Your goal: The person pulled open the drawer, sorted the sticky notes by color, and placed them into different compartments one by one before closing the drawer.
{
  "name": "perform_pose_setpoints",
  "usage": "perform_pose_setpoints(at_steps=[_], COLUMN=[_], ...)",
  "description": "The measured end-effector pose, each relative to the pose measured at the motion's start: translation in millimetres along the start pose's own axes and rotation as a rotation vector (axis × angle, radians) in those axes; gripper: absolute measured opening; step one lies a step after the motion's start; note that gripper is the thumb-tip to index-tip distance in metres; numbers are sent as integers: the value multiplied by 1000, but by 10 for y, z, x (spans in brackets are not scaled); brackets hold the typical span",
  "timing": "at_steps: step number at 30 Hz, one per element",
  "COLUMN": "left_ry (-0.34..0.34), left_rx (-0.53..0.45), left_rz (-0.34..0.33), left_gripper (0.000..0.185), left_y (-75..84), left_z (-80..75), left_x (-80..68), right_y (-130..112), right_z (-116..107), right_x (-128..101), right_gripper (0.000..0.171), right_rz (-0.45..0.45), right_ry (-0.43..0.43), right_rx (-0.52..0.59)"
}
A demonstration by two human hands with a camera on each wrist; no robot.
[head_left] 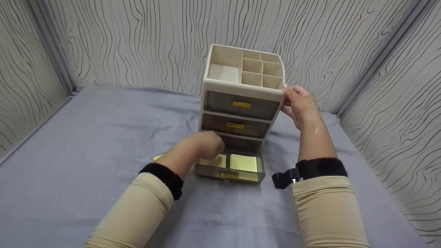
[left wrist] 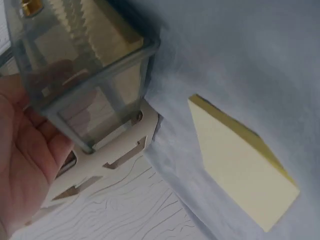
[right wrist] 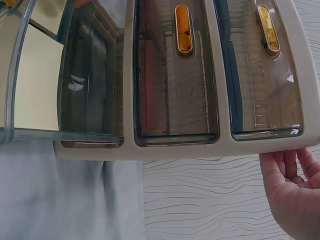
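A cream desk organizer (head_left: 241,86) with smoked see-through drawers and gold handles stands on the table, its bottom drawer (head_left: 210,170) pulled out. In that drawer a pale yellow sticky note pad (head_left: 244,163) lies in the right compartment and another yellow pad (head_left: 212,162) in the left. My left hand (head_left: 205,143) is bent down over the left compartment; its fingertips are partly hidden behind the drawer walls (left wrist: 100,107). A further yellow pad (left wrist: 245,165) lies on the cloth left of the drawer. My right hand (head_left: 300,103) grips the organizer's upper right edge.
Grey-blue cloth (head_left: 86,137) covers the table, and wood-grain patterned panels (head_left: 137,41) stand behind and at both sides. Two shut drawers sit above the pulled-out one, and an open divided tray (head_left: 224,72) tops the organizer.
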State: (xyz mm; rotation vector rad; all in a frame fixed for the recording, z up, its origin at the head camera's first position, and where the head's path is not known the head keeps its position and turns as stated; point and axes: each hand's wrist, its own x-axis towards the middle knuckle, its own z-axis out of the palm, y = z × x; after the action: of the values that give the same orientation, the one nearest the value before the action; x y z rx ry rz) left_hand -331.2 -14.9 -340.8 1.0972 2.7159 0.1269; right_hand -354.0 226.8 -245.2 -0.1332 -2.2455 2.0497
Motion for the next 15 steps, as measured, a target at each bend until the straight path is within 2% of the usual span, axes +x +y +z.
perform_pose_setpoints(at_steps=[3,6,9,15], left_ry=[82,141,181,253], left_rx=[-44,-87,-137,-242], left_rz=[65,99,89,49], left_gripper=[33,28,18,24], left_y=[-72,-163,-261,-465], left_z=[-48,-83,-98,-74], left_x=[-85,-170,-248,-404], right_y=[-6,-8,0,11], right_z=[-2,6,12,8], right_x=[-3,-1,6,8], right_gripper=[24,24,24,26], right_rz=[-3,-5,-2,-4], right_ry=[-14,-19,-14,-1], right_rx=[23,28,14,-18])
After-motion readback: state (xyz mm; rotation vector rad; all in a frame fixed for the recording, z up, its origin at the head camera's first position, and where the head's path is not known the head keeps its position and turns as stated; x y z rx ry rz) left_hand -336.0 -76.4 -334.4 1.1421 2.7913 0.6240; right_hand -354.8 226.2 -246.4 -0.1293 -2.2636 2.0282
